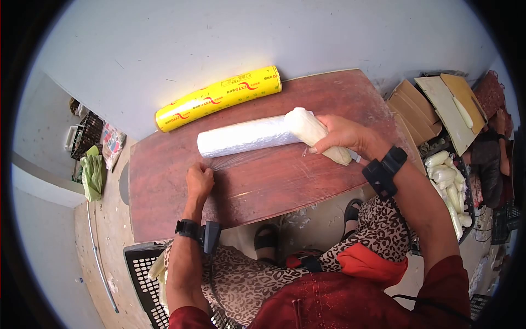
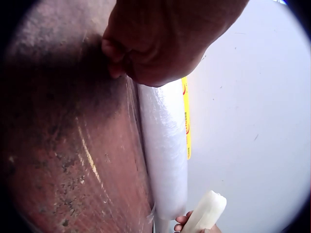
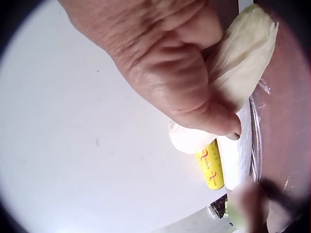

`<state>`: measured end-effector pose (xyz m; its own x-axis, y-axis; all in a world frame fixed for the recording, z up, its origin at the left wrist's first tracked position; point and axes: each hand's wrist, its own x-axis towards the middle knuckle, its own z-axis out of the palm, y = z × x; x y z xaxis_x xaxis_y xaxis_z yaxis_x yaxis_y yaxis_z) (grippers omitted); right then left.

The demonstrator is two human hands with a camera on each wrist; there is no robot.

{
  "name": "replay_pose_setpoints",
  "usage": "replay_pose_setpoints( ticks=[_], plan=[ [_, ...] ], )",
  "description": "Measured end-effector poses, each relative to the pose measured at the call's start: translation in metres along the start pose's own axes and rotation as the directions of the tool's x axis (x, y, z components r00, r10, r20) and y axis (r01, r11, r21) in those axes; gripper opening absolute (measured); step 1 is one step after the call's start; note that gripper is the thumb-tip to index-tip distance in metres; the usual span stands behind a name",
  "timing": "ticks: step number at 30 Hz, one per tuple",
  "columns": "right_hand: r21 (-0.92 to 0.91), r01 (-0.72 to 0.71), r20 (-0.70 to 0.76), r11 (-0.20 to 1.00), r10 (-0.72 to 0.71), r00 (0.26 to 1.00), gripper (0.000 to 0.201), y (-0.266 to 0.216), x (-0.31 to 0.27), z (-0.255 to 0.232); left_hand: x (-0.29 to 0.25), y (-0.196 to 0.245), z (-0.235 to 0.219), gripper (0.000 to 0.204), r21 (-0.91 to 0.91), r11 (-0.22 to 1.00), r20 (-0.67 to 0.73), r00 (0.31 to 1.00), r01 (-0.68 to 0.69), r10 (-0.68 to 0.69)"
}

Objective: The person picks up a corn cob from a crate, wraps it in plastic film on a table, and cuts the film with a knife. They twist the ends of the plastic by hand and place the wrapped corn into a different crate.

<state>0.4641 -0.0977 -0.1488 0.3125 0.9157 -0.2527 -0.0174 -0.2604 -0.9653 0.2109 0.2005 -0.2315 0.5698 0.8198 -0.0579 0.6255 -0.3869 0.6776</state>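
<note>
A pale, husk-like vegetable (image 1: 308, 129) is gripped in my right hand (image 1: 348, 136), its tip over the right end of a white roll of clear film (image 1: 244, 136). In the right wrist view the thumb of my right hand (image 3: 170, 82) lies across the pale vegetable (image 3: 245, 53). My left hand (image 1: 199, 180), fingers curled, pinches the edge of the clear film just below the roll's left end. Thin film stretches from there over the tabletop. The left wrist view shows my left hand (image 2: 155, 43) beside the end of the film roll (image 2: 165, 145).
A yellow printed roll (image 1: 219, 98) lies behind the white one, by the wall. The brown table (image 1: 159, 208) has a worn surface. Right of it are cardboard (image 1: 412, 112) and a crate of wrapped pale vegetables (image 1: 450, 183); a black crate (image 1: 143, 285) stands at lower left.
</note>
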Motion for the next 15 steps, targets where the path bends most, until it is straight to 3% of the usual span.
replay_pose_setpoints(
  ticks=[3,6,9,12,15],
  plan=[
    [-0.168,-0.061,0.028,0.984,0.066,0.997,0.062,-0.004,0.001,0.000,0.001,0.000,0.000,0.012,-0.011,1.000,0.003,1.000,0.009,-0.009],
    [-0.120,-0.028,0.027,0.992,0.031,0.999,0.062,-0.009,-0.003,-0.001,0.001,0.000,0.001,0.012,-0.001,1.000,0.004,1.000,0.003,-0.003],
    [-0.210,-0.056,0.119,0.976,0.082,0.990,0.065,-0.006,-0.007,-0.005,0.003,-0.001,0.001,0.012,-0.001,1.000,0.012,1.000,0.011,-0.011],
    [-0.646,0.210,0.203,0.734,-0.100,0.974,0.069,0.010,-0.012,0.000,0.003,-0.002,0.000,0.011,0.001,1.000,0.019,1.000,0.014,-0.014],
    [-0.712,0.189,0.244,0.676,-0.014,0.970,0.062,0.018,-0.027,0.016,0.002,0.000,-0.001,0.011,-0.001,1.000,0.022,1.000,0.008,-0.008]
  ],
)
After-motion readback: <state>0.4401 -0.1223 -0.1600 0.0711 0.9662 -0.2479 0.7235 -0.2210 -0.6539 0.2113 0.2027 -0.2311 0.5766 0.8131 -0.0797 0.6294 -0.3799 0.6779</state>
